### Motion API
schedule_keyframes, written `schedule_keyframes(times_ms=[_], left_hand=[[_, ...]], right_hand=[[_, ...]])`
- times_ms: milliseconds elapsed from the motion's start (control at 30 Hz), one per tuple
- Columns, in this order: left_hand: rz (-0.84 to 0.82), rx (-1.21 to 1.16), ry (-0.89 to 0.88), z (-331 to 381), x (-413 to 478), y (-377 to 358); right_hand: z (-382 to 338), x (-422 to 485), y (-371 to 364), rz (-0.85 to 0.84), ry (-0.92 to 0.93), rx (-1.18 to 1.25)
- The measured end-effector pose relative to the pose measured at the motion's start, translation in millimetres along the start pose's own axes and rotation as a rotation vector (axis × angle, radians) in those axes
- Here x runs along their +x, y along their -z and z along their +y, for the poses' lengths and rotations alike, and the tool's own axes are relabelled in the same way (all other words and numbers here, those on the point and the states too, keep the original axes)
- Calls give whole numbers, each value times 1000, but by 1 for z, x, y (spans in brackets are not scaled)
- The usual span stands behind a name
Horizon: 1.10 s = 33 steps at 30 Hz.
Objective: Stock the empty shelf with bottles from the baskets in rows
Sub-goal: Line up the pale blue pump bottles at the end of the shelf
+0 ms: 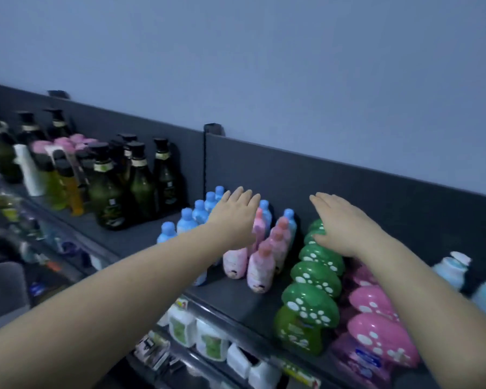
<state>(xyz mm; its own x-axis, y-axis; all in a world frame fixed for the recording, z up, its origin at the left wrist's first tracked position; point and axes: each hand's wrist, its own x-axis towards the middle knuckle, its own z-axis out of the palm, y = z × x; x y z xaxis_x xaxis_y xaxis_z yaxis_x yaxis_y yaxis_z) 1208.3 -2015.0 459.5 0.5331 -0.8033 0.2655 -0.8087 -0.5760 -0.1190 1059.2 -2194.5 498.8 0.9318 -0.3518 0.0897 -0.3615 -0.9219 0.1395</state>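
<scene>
Left hand (233, 217) flat, fingers straight, over pink bottles (260, 266); right hand (340, 223) likewise over green mushroom bottles (316, 276).

I am logging colours. Shelf (230, 299): dark grey. Wall (264, 66): pale blue-grey. Blue bottles (186, 224) are showing pale bodies and brighter blue caps; pink bottles (260, 272) mottled pink, salmon caps. Green mushroom bottles (310, 301) and pink mushroom bottles (382, 336) are both carrying white spots. Tall bottles (107, 197): dark green, black caps.

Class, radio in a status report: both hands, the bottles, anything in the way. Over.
Left hand open over pink bottles. Right hand open over green bottles. Rows upright on shelf. Nothing between hands and bottles.
</scene>
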Motion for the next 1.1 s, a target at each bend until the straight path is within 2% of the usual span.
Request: schedule_keyframes(times_ms=[333,600,800,967,1100], left_hand=[[-161,35,263,-184,-142,-3],[-205,36,529,-295,-265,-7],[-257,5,689,-344,-326,-22],[-264,22,824,-394,-360,-41],[-339,23,931,-424,-384,-62]], right_hand=[[-231,48,1,44,333,50],[-389,69,-2,-14,595,79],[-480,87,-12,-54,762,78],[-558,119,-23,-27,899,75],[-616,136,-41,-13,994,82]])
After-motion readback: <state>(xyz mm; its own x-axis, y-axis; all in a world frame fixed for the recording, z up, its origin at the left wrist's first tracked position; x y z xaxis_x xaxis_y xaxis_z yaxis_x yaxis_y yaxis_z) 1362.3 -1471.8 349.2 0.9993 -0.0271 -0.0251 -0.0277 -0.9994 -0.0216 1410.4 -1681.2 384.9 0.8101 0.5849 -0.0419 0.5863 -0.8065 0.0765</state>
